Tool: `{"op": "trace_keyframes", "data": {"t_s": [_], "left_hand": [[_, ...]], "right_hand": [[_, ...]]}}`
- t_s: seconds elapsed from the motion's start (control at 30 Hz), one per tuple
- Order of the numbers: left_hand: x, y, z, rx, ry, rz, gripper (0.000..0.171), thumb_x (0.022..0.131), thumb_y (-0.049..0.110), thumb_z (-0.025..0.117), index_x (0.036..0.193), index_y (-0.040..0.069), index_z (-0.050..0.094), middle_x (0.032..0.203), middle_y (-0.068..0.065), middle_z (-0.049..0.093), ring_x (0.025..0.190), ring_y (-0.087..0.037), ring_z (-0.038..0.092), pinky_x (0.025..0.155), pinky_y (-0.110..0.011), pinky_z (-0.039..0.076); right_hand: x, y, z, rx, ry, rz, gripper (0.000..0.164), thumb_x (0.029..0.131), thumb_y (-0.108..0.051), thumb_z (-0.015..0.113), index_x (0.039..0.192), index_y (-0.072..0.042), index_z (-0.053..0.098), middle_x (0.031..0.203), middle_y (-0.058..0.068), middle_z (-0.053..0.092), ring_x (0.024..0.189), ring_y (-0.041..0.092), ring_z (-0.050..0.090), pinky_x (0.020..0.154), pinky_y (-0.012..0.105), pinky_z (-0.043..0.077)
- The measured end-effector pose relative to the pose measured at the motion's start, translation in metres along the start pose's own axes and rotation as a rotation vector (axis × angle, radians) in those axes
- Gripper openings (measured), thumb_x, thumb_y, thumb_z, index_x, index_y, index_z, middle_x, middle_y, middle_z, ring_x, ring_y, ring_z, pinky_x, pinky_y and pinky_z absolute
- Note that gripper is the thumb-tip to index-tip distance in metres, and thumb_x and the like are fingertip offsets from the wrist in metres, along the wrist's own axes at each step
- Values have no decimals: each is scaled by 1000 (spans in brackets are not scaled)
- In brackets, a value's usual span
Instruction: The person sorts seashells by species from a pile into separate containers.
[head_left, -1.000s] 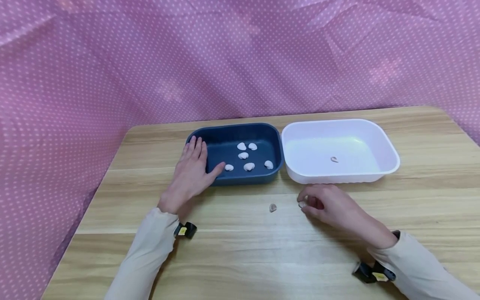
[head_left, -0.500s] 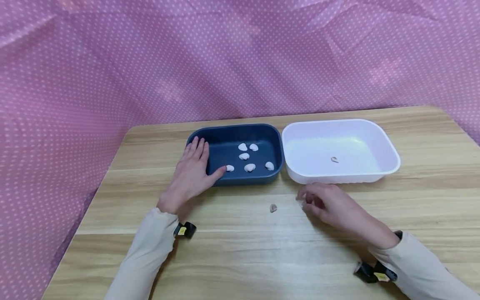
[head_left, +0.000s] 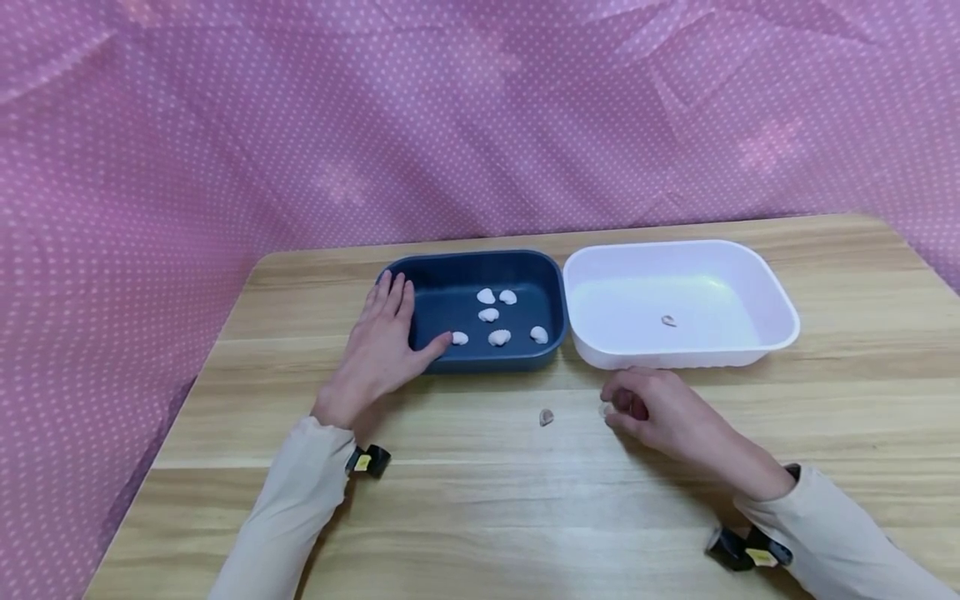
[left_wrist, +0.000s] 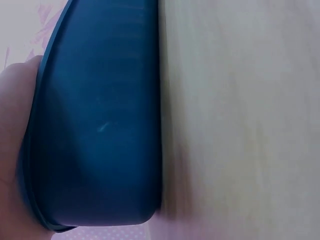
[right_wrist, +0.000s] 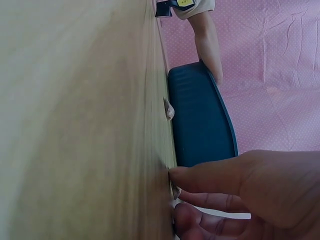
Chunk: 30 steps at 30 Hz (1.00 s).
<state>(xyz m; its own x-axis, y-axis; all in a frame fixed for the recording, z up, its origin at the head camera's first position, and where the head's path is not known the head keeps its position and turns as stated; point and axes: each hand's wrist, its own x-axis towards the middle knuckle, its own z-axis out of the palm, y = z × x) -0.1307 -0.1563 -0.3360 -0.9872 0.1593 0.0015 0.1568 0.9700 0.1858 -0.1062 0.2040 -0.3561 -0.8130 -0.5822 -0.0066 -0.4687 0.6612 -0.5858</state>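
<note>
My left hand (head_left: 382,337) lies across the left end of a dark blue tray (head_left: 491,363), fingers straight over the rim and thumb at the front edge. Several white seashells (head_left: 499,337) lie inside that tray. In front of the white tray (head_left: 686,360), my right hand (head_left: 660,414) is low at the table, thumb and fingers curled around a small pale seashell (head_left: 605,409). The right wrist view shows this shell (right_wrist: 176,192) between the thumb and a finger, partly hidden. A brownish seashell (head_left: 546,417) lies on the table to the left of the right hand.
One small spiral-looking shell (head_left: 668,321) lies in the white tray. Both trays stand side by side towards the back of the wooden table (head_left: 480,517). A pink dotted cloth (head_left: 480,117) hangs behind the table.
My right hand's thumb and index finger shift slightly about the pale seashell at the table. My left hand stays on the blue tray, and the other shells lie where they were.
</note>
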Motion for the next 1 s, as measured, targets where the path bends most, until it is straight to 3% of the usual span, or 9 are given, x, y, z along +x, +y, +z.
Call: {"op": "trace_keyframes", "data": {"t_s": [0.37,0.73,1.0], "left_hand": [[-4,-1,2,-8,3,-47,106,86,77,34,151,-5,17,159,-21,5,147,-31,-7,119,-43,-2],[-1,-2,3,2,-1,-48,104,88,75,35,150,-6,18,159,-22,7,147,-31,-4,119,-43,0],[0,-2,4,17,0,-38,103,89,73,35,150,-7,19,159,-22,8,147,-32,-4,119,-43,0]], "right_hand": [[1,2,1,-9,-4,-11,16,80,-4,76,93,-10,69,80,-6,59,70,9,51,61,24,48],[1,3,0,7,-18,-37,13,82,-10,77,92,-14,69,77,-10,61,68,5,53,61,24,49],[0,3,0,37,16,-93,9,84,-13,75,86,-17,68,73,-13,59,66,2,53,59,23,49]]}}
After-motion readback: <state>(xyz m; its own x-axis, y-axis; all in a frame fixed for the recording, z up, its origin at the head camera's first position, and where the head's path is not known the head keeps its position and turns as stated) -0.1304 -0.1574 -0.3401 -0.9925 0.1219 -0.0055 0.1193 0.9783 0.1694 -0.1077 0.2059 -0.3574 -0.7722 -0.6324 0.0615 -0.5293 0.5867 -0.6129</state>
